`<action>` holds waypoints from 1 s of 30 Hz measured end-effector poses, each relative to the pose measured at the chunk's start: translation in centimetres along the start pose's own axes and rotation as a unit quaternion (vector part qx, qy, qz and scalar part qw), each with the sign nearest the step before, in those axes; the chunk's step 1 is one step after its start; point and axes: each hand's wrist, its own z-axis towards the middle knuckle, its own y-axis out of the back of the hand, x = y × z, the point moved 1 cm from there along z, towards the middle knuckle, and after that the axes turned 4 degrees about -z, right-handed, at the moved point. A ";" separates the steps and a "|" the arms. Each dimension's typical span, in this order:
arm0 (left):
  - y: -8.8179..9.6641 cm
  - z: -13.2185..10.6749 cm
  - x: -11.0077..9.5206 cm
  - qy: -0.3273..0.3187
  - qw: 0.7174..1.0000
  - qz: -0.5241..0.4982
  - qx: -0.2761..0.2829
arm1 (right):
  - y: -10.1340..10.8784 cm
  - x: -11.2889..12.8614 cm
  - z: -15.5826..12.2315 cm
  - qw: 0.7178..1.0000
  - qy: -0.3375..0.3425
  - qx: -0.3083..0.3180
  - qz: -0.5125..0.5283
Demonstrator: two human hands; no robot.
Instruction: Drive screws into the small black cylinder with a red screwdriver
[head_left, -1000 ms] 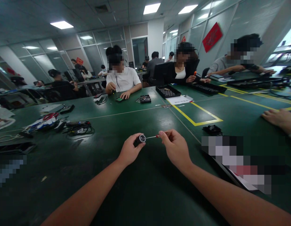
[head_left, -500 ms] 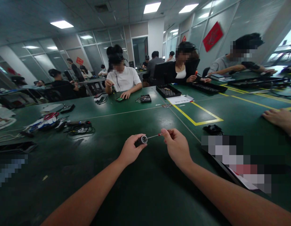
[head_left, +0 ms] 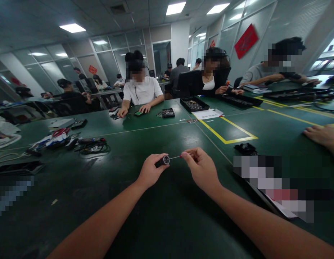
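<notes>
My left hand is closed around a small black cylindrical part with a round silvery end facing right. My right hand pinches a thin screwdriver with a red handle, its metal tip resting at the cylinder's end. Both hands hover just above the dark green table, close together near the middle of the view.
A tangle of cables and tools lies at the left. A small black part sits right of my hands, by a yellow taped rectangle. Another person's hand rests at the far right. Several people work across the table, with black trays before them.
My hands have hardly moved; the screwdriver stays at the cylinder's end. The person in white opposite has lowered a hand to the table.
</notes>
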 end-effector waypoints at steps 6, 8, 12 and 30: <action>0.0 0.1 0.1 0.001 1.000 0.002 -0.007 | -0.3 -0.1 -0.5 0.994 0.064 0.066 0.056; 0.0 0.1 0.1 -0.003 1.000 0.007 -0.007 | -0.4 -0.2 -0.5 0.995 0.054 0.059 0.060; -0.1 0.0 0.1 -0.019 1.000 0.016 -0.001 | -0.6 -0.6 -0.2 0.995 0.026 0.026 0.091; 0.1 0.2 0.5 0.019 0.999 -0.024 -0.020 | -0.7 -1.3 0.0 0.997 0.000 0.070 0.017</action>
